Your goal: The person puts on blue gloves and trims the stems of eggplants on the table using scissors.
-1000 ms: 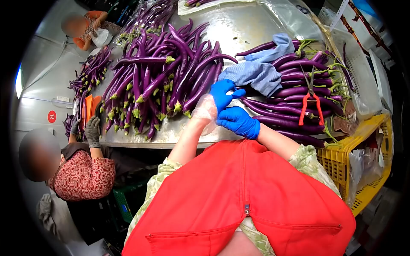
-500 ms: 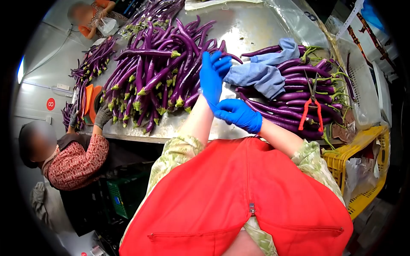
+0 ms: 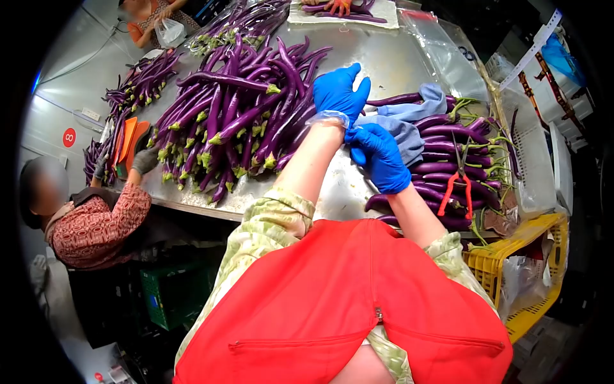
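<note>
My left hand, in a blue glove, is raised over the metal table with its fingers apart and nothing in it. A clear plastic cuff circles that wrist. My right hand, also gloved in blue, pinches the cuff's edge beside the left wrist. Left of my hands lies a big pile of purple eggplants. To the right, more eggplants lie in a row, partly under a blue cloth. Red-handled scissors rest on that row.
A co-worker with grey gloves stands at the left table edge; another person is at the upper left. An orange-gloved hand touches eggplants on a white tray. A yellow crate stands at the right.
My left hand has moved up and right, its fingers now spread. My right hand has risen beside its wrist. An orange-gloved hand has come into view at the top. The camera view has shifted.
</note>
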{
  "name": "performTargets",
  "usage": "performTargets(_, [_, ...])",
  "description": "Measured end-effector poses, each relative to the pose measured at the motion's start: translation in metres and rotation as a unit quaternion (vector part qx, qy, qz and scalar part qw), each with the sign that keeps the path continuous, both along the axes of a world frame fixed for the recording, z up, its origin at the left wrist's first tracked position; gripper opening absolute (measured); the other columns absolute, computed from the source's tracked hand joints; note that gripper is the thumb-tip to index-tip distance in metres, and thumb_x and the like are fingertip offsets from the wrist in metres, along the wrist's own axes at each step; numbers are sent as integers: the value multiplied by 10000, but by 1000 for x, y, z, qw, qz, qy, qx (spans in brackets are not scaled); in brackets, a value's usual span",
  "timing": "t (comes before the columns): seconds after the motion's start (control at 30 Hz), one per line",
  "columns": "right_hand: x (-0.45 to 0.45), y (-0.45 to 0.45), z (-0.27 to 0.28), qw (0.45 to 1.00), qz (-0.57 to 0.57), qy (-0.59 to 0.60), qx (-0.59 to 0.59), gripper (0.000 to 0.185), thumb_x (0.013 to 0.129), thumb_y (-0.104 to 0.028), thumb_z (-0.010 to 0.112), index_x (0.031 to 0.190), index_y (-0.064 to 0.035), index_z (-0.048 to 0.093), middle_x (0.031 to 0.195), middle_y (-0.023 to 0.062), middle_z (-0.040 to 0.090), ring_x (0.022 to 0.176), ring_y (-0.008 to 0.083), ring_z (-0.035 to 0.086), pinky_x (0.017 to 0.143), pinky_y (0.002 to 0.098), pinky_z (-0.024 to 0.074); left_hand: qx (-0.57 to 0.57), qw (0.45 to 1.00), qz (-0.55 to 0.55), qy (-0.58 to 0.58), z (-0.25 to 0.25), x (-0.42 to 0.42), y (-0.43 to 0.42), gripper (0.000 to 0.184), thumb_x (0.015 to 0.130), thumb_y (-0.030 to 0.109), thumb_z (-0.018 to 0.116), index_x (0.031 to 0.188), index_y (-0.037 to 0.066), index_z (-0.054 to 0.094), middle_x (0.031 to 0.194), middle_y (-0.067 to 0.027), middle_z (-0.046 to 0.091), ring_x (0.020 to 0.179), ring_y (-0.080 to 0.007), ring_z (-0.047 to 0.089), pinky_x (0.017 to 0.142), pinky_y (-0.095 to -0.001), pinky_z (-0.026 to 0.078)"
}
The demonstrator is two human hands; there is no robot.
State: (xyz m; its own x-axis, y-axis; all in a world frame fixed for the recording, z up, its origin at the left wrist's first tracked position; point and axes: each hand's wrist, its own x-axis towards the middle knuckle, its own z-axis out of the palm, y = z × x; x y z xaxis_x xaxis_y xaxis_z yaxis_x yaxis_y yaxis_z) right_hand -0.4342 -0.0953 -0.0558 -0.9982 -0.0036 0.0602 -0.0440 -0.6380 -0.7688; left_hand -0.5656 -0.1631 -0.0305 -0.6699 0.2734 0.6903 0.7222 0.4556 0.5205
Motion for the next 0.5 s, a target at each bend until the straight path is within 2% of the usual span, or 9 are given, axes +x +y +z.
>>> performTargets(0.07, [0, 5, 7, 990, 88, -11, -108, 194, 871, -173, 600, 1032, -77, 550, 819, 17, 590, 468, 40, 376, 414, 184, 288, -102, 993, 36, 49, 9, -10, -4, 277, 743, 321, 627, 890, 88, 660, 840, -112, 642, 812, -300, 606, 843, -457, 422])
performTargets(0.13, [-11, 13, 9, 986, 116, -53, 108, 230, 849, -180, 633, 1039, -65, 575, 838, 14, 605, 591, 31, 449, 502, 176, 340, -194, 978, 43, 57, 11, -17, -8, 236, 728, 302, 616, 857, 108, 653, 924, -110, 614, 980, -313, 548, 979, -575, 263])
performTargets(0.17, [-15, 14, 8, 966, 127, -74, 213, 247, 838, -183, 650, 1042, -58, 587, 847, 13, 612, 653, 27, 486, 546, 172, 365, -222, 969, 58, 95, 7, -19, -9, 249, 730, 291, 607, 884, 100, 648, 922, -117, 608, 990, -322, 539, 991, -582, 251])
performTargets(0.23, [-19, 12, 22, 942, 78, 6, 327, 168, 833, -173, 652, 945, -48, 643, 794, -13, 584, 657, 24, 482, 548, 172, 360, -277, 941, 86, 173, -9, -24, -5, 279, 734, 267, 590, 937, 82, 640, 918, -132, 597, 1010, -341, 521, 1015, -596, 227])
performTargets(0.3, [-23, 29, 46, 924, 75, -120, 357, 148, 828, -166, 654, 910, -43, 666, 768, -8, 601, 650, 42, 508, 561, 184, 401, -420, 877, 154, 174, -28, -31, 6, 422, 713, 318, 594, 1055, 71, 605, 1075, -131, 569, 1130, -322, 463, 1029, -585, 206])
performTargets(0.37, [-36, 23, 41, 952, 32, -68, 296, 193, 805, -202, 663, 930, -55, 667, 706, -38, 589, 595, 64, 491, 521, 246, 415, -490, 807, 210, 254, -48, -29, 16, 493, 723, 333, 576, 1132, 58, 583, 1127, -143, 566, 1162, -331, 451, 1051, -582, 181])
performTargets(0.4, [-46, 15, 24, 942, -23, 5, 336, 148, 795, -180, 651, 882, -61, 655, 680, -12, 589, 576, 111, 517, 522, 287, 427, -568, 783, 150, 204, -55, -23, 13, 542, 821, 273, 494, 1299, 19, 479, 1373, -225, 410, 1295, -377, 354, 1064, -629, 106])
performTargets(0.43, [-52, 4, 20, 922, -79, 81, 371, 105, 784, -159, 640, 834, -67, 642, 655, 15, 589, 558, 158, 542, 523, 329, 439, -537, 822, 134, 134, -54, -21, 11, 512, 824, 288, 503, 1269, 33, 499, 1326, -206, 444, 1272, -357, 373, 1060, -602, 137])
performTargets(0.5, [-32, -9, 37, 646, -162, 288, 688, 45, 768, -114, 602, 768, -69, 599, 666, 125, 586, 597, 294, 588, 560, 390, 460, -460, 882, 101, -4, -46, -24, 6, 456, 832, 318, 523, 1208, 62, 540, 1230, -166, 511, 1226, -317, 412, 1051, -548, 198])
